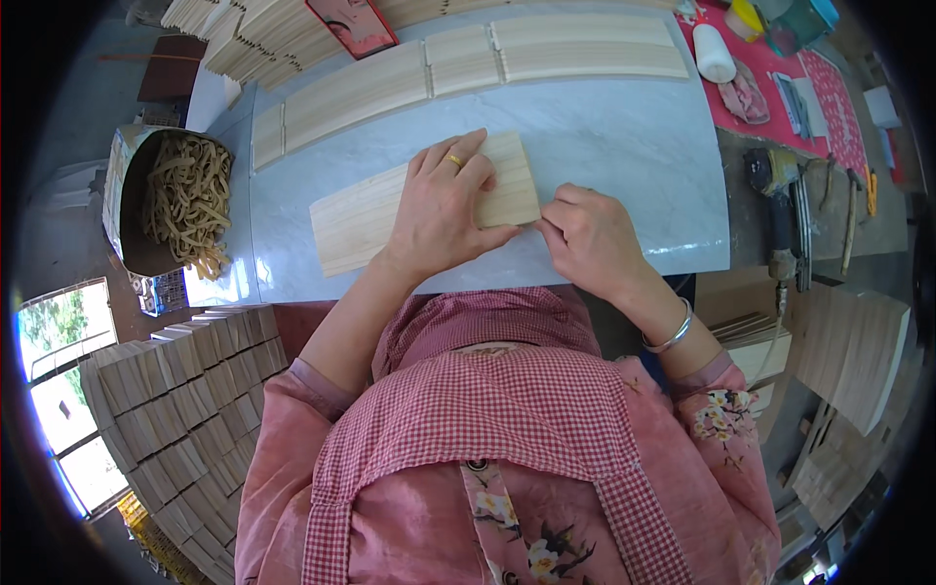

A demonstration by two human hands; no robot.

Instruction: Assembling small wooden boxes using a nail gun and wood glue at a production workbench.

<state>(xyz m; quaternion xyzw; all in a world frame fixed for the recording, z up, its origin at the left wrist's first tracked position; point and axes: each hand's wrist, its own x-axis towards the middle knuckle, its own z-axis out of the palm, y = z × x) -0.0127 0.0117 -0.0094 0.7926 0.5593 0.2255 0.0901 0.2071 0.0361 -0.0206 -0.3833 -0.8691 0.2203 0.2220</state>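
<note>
A pale wooden board (356,210) lies slantwise on the marbled tabletop in front of me. My left hand (439,200), with a ring on one finger, grips it across its width. The fingers reach toward the far edge and the thumb lies along the near edge. At the board's right end, my right hand (590,239) is closed in a pinch by the near corner. Whatever sits between its fingertips is hidden or too small to name. A row of thin wooden slats (366,102) stretches along the far side of the table.
Left of the table stands a box (122,195) full of tan curled strips (185,200). Stacked wood pieces (185,390) rise below it. At the back are more slats (263,44) and a phone-like screen (353,21). A pink cloth (770,117) carries a white roll (714,54); a power tool (780,210) lies nearby.
</note>
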